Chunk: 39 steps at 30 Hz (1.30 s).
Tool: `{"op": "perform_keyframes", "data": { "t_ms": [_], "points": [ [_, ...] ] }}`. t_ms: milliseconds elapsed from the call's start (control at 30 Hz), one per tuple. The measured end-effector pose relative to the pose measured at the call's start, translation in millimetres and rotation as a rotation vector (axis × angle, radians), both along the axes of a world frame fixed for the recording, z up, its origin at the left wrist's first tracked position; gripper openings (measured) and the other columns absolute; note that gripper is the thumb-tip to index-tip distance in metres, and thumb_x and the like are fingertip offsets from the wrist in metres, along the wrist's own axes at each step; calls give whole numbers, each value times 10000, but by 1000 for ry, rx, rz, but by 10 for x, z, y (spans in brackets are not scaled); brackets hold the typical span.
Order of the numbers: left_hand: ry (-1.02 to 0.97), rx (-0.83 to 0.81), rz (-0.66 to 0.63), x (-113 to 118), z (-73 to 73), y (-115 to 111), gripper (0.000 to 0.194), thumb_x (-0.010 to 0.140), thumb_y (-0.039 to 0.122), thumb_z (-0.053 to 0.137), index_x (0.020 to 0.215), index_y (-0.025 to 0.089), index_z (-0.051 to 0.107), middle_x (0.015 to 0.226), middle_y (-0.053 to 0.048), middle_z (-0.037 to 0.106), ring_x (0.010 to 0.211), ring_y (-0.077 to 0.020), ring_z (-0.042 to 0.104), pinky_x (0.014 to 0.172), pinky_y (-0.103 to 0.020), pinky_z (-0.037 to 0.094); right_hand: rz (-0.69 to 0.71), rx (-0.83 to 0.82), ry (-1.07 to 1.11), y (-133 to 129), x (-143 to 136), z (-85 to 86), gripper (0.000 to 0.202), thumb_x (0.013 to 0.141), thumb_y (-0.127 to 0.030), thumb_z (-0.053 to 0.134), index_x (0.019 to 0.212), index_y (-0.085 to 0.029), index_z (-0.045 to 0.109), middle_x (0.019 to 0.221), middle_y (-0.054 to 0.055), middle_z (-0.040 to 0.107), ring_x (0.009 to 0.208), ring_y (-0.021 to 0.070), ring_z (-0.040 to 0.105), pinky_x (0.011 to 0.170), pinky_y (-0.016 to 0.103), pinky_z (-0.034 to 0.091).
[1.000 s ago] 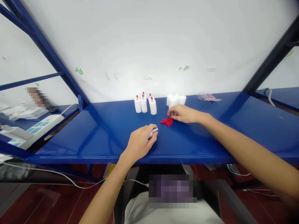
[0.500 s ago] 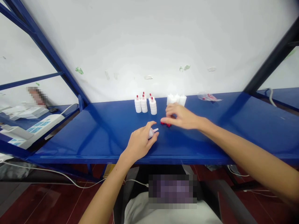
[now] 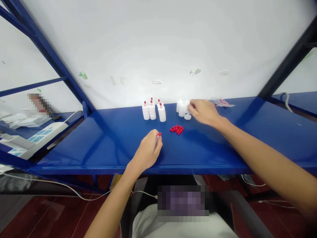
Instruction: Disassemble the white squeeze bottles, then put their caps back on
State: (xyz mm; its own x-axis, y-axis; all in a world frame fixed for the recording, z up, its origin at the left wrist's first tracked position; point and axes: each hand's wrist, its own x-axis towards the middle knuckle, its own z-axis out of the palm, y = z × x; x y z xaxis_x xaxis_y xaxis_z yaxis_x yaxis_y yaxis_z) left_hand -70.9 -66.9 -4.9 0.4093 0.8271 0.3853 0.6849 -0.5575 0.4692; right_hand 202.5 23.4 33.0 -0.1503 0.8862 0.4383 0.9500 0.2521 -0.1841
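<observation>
Gripping a capped bottle point(image 3: 159, 135) left of the red caps point(image 3: 176, 129), your left hand point(image 3: 147, 149) has its fingers closed; your right hand point(image 3: 204, 111) curls its fingers by the white bottles point(image 3: 182, 108), hold unclear.

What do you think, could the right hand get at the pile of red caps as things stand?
Probably yes: the right hand, by the white bottles, is only a little beyond the red caps and to their right, and nothing covers them.
</observation>
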Motion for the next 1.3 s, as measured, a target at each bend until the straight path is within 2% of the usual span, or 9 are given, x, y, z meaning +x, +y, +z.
{"op": "perform_keyframes", "data": {
  "t_ms": [100,333,500,600,800,933,1100,1200,1300],
  "points": [
    [3,40,-18,-3,-19,24,220,1017,304,388,825,208,437,817,-6,527,734,-149,497,697,-284,378,-116,-87,-48,102,128,-29,328,917,-347,388,873,-169,660,864,145,690,783,279,598,611,334,293],
    [92,19,-44,-14,-14,4,253,1019,381,412,853,205,490,808,2,555,722,-152,510,664,-281,346,-134,-217,-130,115,57,-88,336,890,-392,423,872,-181,684,907,128,710,816,276,632,639,325,348],
    [75,30,-45,-6,19,-36,273,1032,380,370,859,204,487,794,10,556,696,-139,498,655,-271,337,-161,-192,-110,132,88,-105,340,873,-423,452,819,-188,692,849,109,710,776,259,628,621,318,345],
    [46,29,-53,-13,30,-51,255,1031,374,371,895,203,501,822,4,573,713,-141,510,666,-268,347,-130,-52,-18,110,64,-83,353,855,-511,516,802,-202,678,798,75,701,733,234,615,595,298,328],
    [-6,21,-85,-18,-10,-21,134,1002,325,456,1039,210,513,879,1,596,753,-146,529,706,-261,367,159,226,217,-152,-325,-124,309,787,-516,656,770,-208,665,673,4,653,614,153,575,585,270,351],
    [-31,-13,-78,-15,-39,14,115,980,326,505,992,212,500,803,24,574,707,-140,511,667,-254,341,457,298,306,-424,-621,-209,279,739,-456,680,757,-184,623,603,-21,592,530,116,512,556,256,381],
    [-32,-26,-146,-19,-38,25,116,973,280,492,893,203,458,798,25,548,684,-129,476,644,-250,325,794,225,99,-540,-722,-256,219,849,-385,560,812,-172,593,687,2,578,573,118,471,543,259,333],
    [-29,-33,-170,-19,-32,22,167,989,287,461,848,202,425,788,23,531,672,-127,457,637,-253,325,834,133,3,-523,-727,-256,258,980,-341,410,851,-174,557,753,20,565,614,126,446,573,270,320],
    [-21,-34,-202,-25,-27,10,170,1008,293,421,868,200,442,812,10,539,690,-133,461,654,-258,351,866,19,11,-530,-754,-245,238,1002,-324,373,837,-191,481,789,18,531,642,128,414,594,269,311]
  ]
}}
